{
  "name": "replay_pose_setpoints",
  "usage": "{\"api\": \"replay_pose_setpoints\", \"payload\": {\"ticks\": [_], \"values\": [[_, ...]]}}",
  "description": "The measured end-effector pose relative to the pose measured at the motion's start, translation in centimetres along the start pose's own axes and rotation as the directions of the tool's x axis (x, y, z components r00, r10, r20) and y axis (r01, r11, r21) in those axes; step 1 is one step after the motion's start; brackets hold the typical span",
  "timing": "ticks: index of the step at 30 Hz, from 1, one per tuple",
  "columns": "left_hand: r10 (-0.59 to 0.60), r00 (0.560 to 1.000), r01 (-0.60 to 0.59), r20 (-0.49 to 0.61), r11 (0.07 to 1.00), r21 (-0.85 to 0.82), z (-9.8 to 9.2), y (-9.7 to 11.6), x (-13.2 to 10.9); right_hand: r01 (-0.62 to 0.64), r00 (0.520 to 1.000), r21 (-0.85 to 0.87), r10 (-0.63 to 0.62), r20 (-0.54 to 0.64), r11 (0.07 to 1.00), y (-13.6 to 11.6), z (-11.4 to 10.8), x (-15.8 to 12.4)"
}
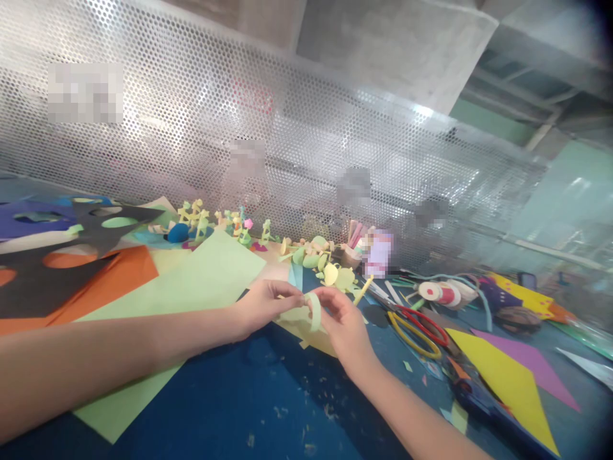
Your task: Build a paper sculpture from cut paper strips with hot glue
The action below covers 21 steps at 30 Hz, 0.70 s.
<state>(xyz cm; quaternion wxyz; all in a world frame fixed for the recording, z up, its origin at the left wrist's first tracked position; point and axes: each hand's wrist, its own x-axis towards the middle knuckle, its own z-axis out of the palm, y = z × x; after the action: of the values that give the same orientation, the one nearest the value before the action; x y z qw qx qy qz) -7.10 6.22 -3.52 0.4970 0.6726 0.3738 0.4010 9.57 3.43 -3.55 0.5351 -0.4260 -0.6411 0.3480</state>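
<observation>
My left hand (262,306) and my right hand (342,322) meet over the blue table (249,409), both pinching a pale green paper strip (313,311) curled into a loop. The left fingers grip its left end, the right fingers hold the curled part. A large light green paper sheet (191,287) lies under my left wrist. A pale yellow paper piece (311,337) lies beneath the hands.
Orange (119,275) and black paper sheets (38,281) with round cut-outs lie at left. Small paper figures (196,220) line the perforated metal screen (287,128). Scissors with red and yellow handles (416,329), a tape roll (438,292), yellow (507,377) and purple paper lie at right.
</observation>
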Motion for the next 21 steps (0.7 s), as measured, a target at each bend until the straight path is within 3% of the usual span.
{"api": "replay_pose_setpoints", "payload": {"ticks": [21], "values": [[0.236, 0.972, -0.232, 0.018, 0.933, 0.275, 0.36, 0.39, -0.42, -0.140, 0.988, 0.105, 0.132, 0.080, 0.985, 0.26, -0.16, -0.02]]}}
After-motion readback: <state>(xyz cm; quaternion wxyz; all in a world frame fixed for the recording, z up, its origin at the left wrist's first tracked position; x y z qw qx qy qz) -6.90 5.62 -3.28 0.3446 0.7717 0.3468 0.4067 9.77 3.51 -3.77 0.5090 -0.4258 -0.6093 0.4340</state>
